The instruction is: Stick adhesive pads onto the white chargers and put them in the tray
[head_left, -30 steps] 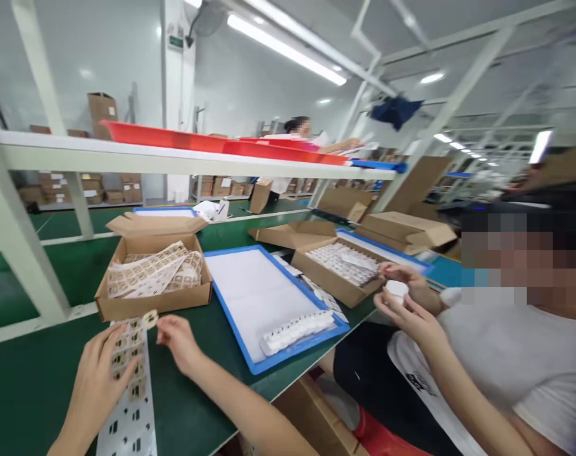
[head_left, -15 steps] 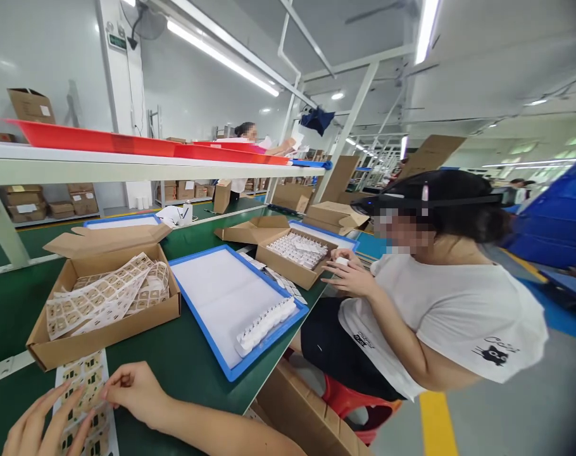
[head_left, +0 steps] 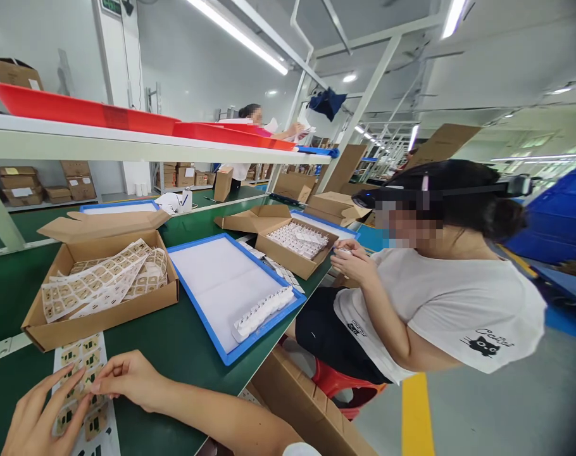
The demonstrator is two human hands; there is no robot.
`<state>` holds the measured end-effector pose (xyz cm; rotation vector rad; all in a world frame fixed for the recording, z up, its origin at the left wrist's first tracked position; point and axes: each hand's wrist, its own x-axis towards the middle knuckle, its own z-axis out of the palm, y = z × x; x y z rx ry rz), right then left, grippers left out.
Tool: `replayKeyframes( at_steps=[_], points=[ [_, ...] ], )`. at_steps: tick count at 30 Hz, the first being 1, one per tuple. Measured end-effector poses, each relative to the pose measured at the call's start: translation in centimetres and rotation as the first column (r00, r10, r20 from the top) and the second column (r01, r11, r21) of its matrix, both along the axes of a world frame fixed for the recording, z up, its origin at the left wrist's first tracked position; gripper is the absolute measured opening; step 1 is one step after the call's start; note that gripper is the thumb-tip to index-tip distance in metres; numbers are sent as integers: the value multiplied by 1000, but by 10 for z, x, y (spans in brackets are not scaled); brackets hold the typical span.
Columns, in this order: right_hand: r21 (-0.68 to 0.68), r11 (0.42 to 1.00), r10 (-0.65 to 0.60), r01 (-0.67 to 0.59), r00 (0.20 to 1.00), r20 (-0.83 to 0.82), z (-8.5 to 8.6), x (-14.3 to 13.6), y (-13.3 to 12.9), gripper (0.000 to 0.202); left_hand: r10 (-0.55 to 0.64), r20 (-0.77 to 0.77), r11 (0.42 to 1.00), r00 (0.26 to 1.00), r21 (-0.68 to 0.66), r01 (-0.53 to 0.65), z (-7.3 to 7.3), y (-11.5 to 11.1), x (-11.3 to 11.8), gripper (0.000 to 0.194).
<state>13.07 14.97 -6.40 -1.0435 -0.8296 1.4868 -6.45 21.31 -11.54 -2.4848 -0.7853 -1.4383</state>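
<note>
On the green bench at lower left lies a white sheet of tan stickers (head_left: 96,425) with dark cut-outs. Over its left side my left hand (head_left: 43,415) is open, fingers apart and resting on the sheet. From the right comes my right hand (head_left: 131,383), thumb and forefinger pinched together above the stickers, close to the left fingertips. Whatever is in that pinch is too small and covered to make out. Just behind the sheet stands an open cardboard box (head_left: 112,316) holding more sticker sheets (head_left: 100,278).
A blue-rimmed tray (head_left: 200,316) with a row of small white parts (head_left: 262,313) lies right of the box. Beyond it is an open box of white pieces (head_left: 297,269). A co-worker (head_left: 440,304) sits at right, handling a small white item. Red trays (head_left: 88,114) line the shelf above.
My right hand's pinch has moved slightly left, up against the left fingertips. The camera view has shifted a little. The co-worker's hands have shifted a little around the white item.
</note>
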Motion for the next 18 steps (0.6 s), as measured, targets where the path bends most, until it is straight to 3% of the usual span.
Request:
replayKeyframes(
  at_steps=[6,11,18],
  points=[
    [63,997,-45,39,993,105,-3,1,-2,59,-4,-133,997,991,-77,-6,6,-11,-10,39],
    [140,986,-119,88,964,238,-6,3,-4,52,11,-228,998,974,-52,-24,10,-16,-9,26],
    [224,969,-185,106,912,367,-2,3,-10,41,47,-224,999,973,1,-48,26,-23,-2,23]
  ],
)
